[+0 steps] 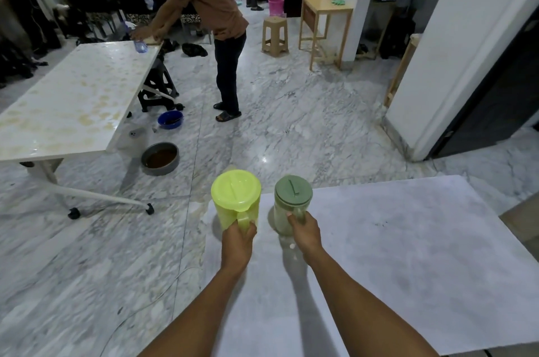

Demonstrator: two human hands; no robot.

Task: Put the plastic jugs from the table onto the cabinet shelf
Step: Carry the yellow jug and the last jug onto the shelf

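Observation:
Two plastic jugs stand upright at the far left corner of the white table in front of me. The lime-yellow jug with a matching lid sits right at the table's corner. My left hand is closed around its handle. About a hand's width to its right is a clear jug with a dull green lid. My right hand grips its handle. No cabinet shelf is in view.
A second white table on wheels stands to the left. A person in a brown shirt leans on its far end. A blue basin and a grey basin lie on the marble floor. Stool, wooden side table, white wall corner beyond.

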